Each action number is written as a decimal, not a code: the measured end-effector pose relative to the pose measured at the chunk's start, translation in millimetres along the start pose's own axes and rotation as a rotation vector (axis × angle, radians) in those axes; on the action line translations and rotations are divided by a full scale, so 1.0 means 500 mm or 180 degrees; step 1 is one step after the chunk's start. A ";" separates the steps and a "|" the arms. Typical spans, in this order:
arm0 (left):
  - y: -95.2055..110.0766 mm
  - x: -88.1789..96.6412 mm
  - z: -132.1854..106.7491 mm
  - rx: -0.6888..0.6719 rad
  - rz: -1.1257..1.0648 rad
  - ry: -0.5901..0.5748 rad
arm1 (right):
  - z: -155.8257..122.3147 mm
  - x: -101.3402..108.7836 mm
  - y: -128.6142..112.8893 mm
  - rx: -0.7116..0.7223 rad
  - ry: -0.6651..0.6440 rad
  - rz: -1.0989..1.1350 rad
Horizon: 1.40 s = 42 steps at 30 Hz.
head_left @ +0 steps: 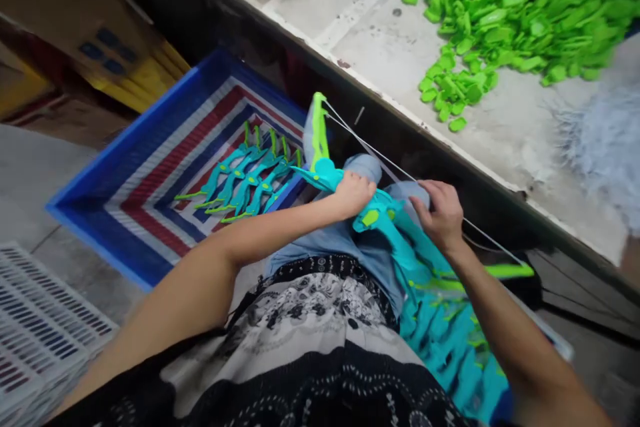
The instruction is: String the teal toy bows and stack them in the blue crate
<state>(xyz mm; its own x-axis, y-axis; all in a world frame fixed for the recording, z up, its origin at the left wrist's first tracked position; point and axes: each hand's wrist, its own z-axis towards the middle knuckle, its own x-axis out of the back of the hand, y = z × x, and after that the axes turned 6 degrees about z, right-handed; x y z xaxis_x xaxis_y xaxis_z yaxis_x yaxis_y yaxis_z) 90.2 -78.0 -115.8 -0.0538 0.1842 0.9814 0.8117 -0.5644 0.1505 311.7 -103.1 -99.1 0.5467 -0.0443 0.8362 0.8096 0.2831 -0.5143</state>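
Note:
A toy bow (383, 203), teal with lime-green limb tips, lies across my lap. Its white string (373, 142) stretches from the upper green tip to the lower one at the right. My left hand (354, 193) is wrapped round the bow's teal body, left of its centre. Over the string, my right hand (443, 213) has its fingers curled, with the thumb bent toward them; the string passes at the fingers and comes out on the far side. The fingers' exact contact with it is partly hidden.
Several similar bows (245, 177) lie in a blue crate (125, 153) at left. More teal bows (445, 347) are stacked at my right. Small green pieces (530, 13) are heaped on the worktable (370, 47). A white slatted basket (45, 320) stands lower left.

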 end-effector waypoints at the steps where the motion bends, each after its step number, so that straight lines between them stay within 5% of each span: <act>1: -0.008 0.002 0.001 0.0030 -0.0001 0.0032 | -0.020 0.005 -0.019 0.0166 0.0000 -0.0212; 5: -0.019 0.006 0.027 -0.0302 0.0049 0.0159 | -0.098 -0.016 -0.052 0.0201 -0.0760 -0.0838; 8: -0.019 0.014 0.034 -0.0485 0.0013 -0.0134 | -0.125 -0.040 -0.054 0.0085 -0.0804 -0.1068; 11: -0.049 0.029 -0.010 -0.0369 -0.0012 -0.0129 | -0.108 -0.034 -0.083 0.0361 -0.0897 -0.0755; 15: -0.166 0.032 -0.172 0.0061 -0.0342 -0.0145 | -0.024 0.014 -0.183 0.1006 -0.0885 0.0114; 19: -0.323 -0.016 -0.406 0.1443 -0.1000 -0.0112 | 0.127 0.012 -0.293 0.1318 -0.0317 0.0441; 22: -0.421 -0.085 -0.548 0.2800 -0.1303 -0.0053 | 0.275 -0.090 -0.326 0.1166 -0.0255 0.0632; 25: -0.500 -0.166 -0.609 0.3882 -0.1685 0.0189 | 0.426 -0.276 -0.310 0.0931 -0.0707 0.0580; 29: -0.614 -0.276 -0.587 0.4676 -0.2204 0.0734 | 0.597 -0.564 -0.276 0.0893 -0.1504 -0.0223; 33: -0.745 -0.381 -0.546 0.4684 -0.2379 0.1012 | 0.730 -0.785 -0.263 0.0803 -0.1799 -0.0834; 37: -0.858 -0.492 -0.525 0.4634 -0.2275 0.0952 | 0.806 -0.899 -0.236 0.0583 -0.1918 -0.0990; 42: -0.945 -0.632 -0.495 0.4569 -0.2270 0.0579 | 0.817 -0.925 -0.200 0.0741 -0.1648 -0.0896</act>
<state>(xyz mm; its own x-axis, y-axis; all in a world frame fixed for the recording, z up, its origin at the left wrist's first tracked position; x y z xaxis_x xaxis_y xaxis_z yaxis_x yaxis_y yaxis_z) -420.2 -69.1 -467.7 -0.6199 -0.0861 0.7800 0.4339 0.7905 0.4322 -109.5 280.4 -356.8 0.0982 0.3053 0.9472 0.8077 0.5316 -0.2551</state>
